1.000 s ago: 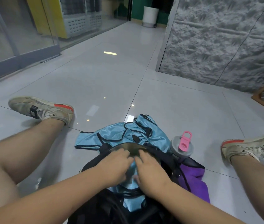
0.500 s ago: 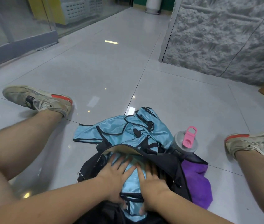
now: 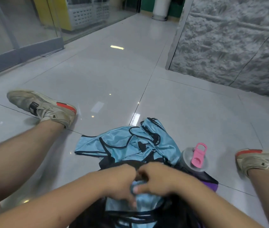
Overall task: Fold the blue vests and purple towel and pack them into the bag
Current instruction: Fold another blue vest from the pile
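Two hands meet over the mouth of the black bag [image 3: 201,176]. Left hand [image 3: 120,181] and right hand [image 3: 156,178] sit knuckle to knuckle, fingers curled, bunching a folded blue vest [image 3: 145,201] that lies partly inside the bag just beneath them. Whether the fingertips also catch the bag's rim, I cannot tell. Beyond the hands, a heap of loose blue vests [image 3: 127,145] with black trim lies on the tiled floor [image 3: 188,112], touching the bag's far edge. Right of the right hand, a bottle [image 3: 194,157] with a pink cap stands against the bag, and a corner of the purple towel [image 3: 211,185] shows from under it.
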The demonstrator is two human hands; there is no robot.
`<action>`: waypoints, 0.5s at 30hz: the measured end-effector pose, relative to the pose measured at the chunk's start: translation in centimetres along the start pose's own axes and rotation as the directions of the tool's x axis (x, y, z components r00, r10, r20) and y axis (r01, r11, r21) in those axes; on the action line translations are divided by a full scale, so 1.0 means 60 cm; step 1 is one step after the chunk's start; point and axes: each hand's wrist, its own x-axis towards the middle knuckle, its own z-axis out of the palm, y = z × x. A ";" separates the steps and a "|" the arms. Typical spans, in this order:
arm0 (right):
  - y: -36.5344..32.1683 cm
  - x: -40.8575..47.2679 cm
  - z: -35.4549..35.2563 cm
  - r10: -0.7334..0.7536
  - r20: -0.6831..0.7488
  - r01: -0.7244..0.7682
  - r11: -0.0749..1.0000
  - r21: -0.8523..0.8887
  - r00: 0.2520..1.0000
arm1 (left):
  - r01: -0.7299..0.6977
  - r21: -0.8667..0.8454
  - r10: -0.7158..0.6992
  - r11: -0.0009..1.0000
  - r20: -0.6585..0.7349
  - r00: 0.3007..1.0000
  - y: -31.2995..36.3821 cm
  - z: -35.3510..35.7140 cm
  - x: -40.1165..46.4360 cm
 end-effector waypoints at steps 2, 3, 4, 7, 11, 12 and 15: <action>0.005 0.006 -0.049 -0.021 -0.052 0.036 0.951 0.308 0.998 | -0.072 -0.300 0.052 0.951 -0.076 0.996 0.006 -0.049 0.001; 0.009 0.010 -0.074 -0.014 -0.085 0.052 0.886 0.461 0.996 | -0.112 -0.494 0.060 0.862 -0.120 0.991 0.004 -0.077 0.007; 0.013 0.013 -0.095 0.009 -0.140 0.073 0.817 0.571 0.990 | -0.146 -0.638 0.034 0.757 -0.184 0.982 0.000 -0.101 0.015; 0.034 0.044 -0.138 0.120 -0.329 0.154 0.704 0.694 0.936 | -0.219 -0.713 -0.091 0.666 -0.369 0.925 -0.030 -0.152 0.071; 0.085 0.139 -0.134 0.300 -0.394 0.023 0.769 0.638 0.869 | -0.095 -0.615 -0.227 0.783 -0.424 0.877 -0.097 -0.143 0.184; 0.104 0.167 -0.129 0.327 -0.401 -0.031 0.807 0.590 0.856 | -0.035 -0.586 -0.264 0.810 -0.416 0.870 -0.111 -0.134 0.211; 0.143 0.225 -0.107 0.429 -0.396 -0.234 0.861 0.452 0.812 | 0.064 -0.524 -0.306 0.850 -0.391 0.868 -0.127 -0.102 0.251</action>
